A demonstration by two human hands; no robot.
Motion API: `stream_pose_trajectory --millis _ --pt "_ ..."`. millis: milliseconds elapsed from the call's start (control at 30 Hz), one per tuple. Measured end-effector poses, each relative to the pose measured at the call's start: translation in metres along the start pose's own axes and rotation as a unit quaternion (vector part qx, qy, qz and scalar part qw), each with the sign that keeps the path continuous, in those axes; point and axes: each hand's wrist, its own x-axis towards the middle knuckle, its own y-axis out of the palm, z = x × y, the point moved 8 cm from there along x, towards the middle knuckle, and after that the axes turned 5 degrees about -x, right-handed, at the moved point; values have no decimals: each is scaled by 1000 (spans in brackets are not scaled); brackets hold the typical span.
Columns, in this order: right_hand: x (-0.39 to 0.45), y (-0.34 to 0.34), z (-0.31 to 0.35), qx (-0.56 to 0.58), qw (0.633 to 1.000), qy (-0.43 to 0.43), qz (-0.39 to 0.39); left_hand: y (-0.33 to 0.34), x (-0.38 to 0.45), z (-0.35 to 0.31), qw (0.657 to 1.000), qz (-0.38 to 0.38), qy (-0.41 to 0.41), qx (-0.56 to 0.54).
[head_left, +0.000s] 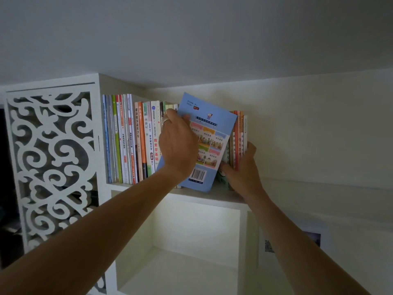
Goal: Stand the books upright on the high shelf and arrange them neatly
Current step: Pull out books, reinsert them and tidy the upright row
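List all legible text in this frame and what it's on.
"教育学基础": white spine beside the left hand.
"西游记": pale spine.
Blue book back cover: barcode and panel captions too small to read.
Other spines, including those the right hand grips: blurred.

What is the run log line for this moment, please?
left hand: holds blue book, tilted | right hand: grips orange books | shelf: unfinished
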Motion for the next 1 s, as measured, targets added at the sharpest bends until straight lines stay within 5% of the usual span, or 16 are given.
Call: stream_pose_trajectory --millis 600,1000 --pt "-2 -15 1 87 993 60 -48 26 -23 8 993 -33 -68 -95" --pt "-1 -15 -4 57 995 43 -64 17 -28 4 981 -13 1 -191"
